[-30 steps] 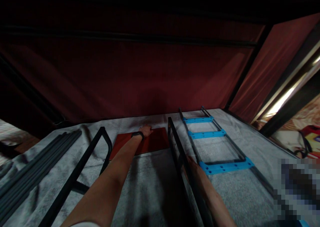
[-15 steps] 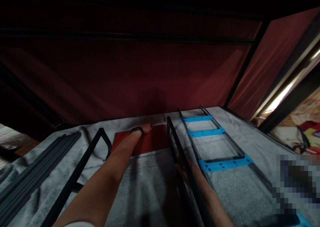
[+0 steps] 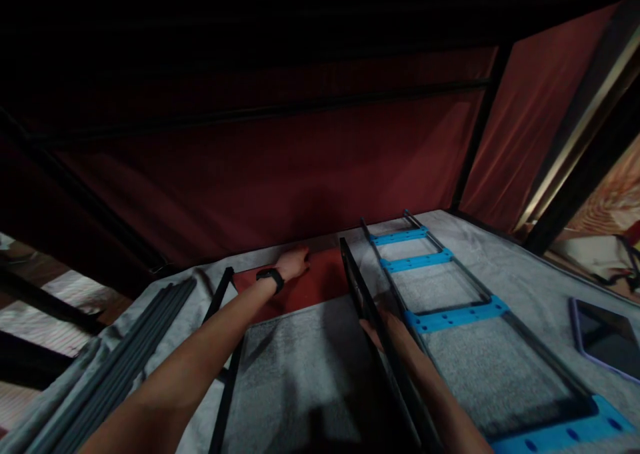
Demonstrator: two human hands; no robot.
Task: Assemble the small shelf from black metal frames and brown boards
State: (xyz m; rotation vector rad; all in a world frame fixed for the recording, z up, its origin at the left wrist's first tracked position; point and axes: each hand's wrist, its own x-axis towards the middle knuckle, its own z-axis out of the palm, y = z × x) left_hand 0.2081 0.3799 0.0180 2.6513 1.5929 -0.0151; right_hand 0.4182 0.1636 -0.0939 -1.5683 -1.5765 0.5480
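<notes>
A red panel spans the far end between two black metal side frames. My left hand, with a black band on the wrist, is at the panel's far edge; its fingers are curled, and what they hold is hidden. The left black side frame lies partly behind my left forearm, its top touching or close to the panel's left end. My right hand is wrapped around the right black side frame, which stands on edge against the panel's right end.
Right of my right arm lies a rack of grey tubes with blue crosspieces. A phone rests further right. Several grey tubes lie at the left on the grey cloth. Dark red fabric on a black frame closes off the back.
The left side frame has moved right and straightened toward the panel's left end. Both hands stay at the panel and right frame. My view has shifted slightly, showing more of the blue crosspieces.
</notes>
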